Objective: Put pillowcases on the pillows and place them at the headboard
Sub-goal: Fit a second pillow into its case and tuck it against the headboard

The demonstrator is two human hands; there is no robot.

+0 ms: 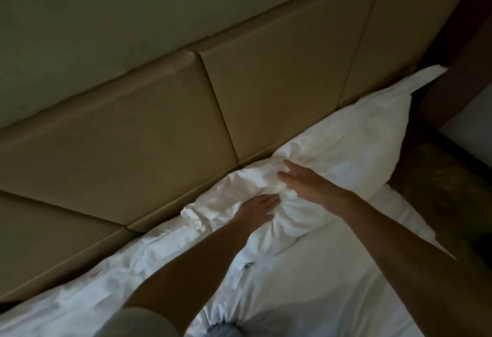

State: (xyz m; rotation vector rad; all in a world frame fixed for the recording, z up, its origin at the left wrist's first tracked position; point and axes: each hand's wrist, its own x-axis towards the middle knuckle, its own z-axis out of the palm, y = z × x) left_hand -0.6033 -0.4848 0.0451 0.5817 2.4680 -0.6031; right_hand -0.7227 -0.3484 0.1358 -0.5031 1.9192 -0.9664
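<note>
A white pillow in its pillowcase (pixel 346 147) lies against the padded beige headboard (pixel 159 123), reaching toward the bed's right corner. Its left end is bunched and wrinkled. My left hand (pixel 257 210) rests flat on that bunched end, palm down, fingers pointing right. My right hand (pixel 306 181) hovers just above the pillow's middle, fingers stretched out toward the headboard, holding nothing. Only this one pillow is in view.
Rumpled white bedding (pixel 306 283) covers the mattress in front of the pillow and to its left along the headboard. Dark floor and a dark wooden piece (pixel 452 91) lie beyond the bed's right edge. The room is dim.
</note>
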